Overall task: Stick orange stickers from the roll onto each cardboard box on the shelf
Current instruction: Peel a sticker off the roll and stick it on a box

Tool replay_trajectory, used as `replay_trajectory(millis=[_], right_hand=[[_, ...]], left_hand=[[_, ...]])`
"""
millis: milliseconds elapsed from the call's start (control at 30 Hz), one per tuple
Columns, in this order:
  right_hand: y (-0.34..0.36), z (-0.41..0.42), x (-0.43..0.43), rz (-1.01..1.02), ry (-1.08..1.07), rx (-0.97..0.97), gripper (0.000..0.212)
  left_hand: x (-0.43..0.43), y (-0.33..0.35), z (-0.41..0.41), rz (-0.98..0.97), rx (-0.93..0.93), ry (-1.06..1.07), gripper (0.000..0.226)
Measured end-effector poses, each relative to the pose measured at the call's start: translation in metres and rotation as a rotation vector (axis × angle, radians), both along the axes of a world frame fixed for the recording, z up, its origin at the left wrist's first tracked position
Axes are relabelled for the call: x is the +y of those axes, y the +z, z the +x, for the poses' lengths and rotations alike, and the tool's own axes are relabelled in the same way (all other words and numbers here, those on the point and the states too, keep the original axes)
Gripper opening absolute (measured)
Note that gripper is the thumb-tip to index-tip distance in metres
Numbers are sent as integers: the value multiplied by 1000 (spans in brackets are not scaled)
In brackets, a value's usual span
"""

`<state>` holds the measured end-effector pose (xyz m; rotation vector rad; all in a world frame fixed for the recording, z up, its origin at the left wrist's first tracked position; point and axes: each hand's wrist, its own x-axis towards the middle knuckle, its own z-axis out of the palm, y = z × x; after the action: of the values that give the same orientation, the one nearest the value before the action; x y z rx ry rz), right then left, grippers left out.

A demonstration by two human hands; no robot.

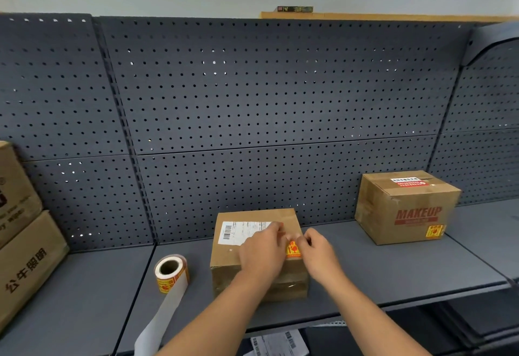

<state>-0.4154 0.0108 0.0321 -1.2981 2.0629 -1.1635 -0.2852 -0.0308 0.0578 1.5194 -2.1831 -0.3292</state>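
My left hand (262, 249) and right hand (318, 251) meet over a small brown cardboard box (227, 260) in the middle of the dark grey metal shelf (379, 271). The fingers of both are curled, pinching the upper edge of an orange rectangular sticker (293, 249) lying on the box top beside a white shipping label (238, 230). The orange-and-white sticker roll (171, 273) stands just left of the box, its white backing strip (165, 313) trailing over the shelf edge. To the right, a larger brown "MAKEUP" carton (404, 209) bears a small orange front label (434, 231).
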Motion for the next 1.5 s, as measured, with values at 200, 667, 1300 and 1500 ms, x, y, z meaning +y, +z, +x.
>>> replay_trajectory(millis=[200,667,1300,1500], right_hand=[[0,-1,4,-92,-16,-165,37],[11,-14,2,-35,46,-292,28],[10,-14,13,-134,218,-501,27],[-11,-24,24,-167,297,-452,74]], left_hand=[[1,-4,2,7,181,48,29],[-37,8,103,20,307,312,41],[-12,-14,113,519,808,-55,58],[-3,-39,122,458,785,-128,67]])
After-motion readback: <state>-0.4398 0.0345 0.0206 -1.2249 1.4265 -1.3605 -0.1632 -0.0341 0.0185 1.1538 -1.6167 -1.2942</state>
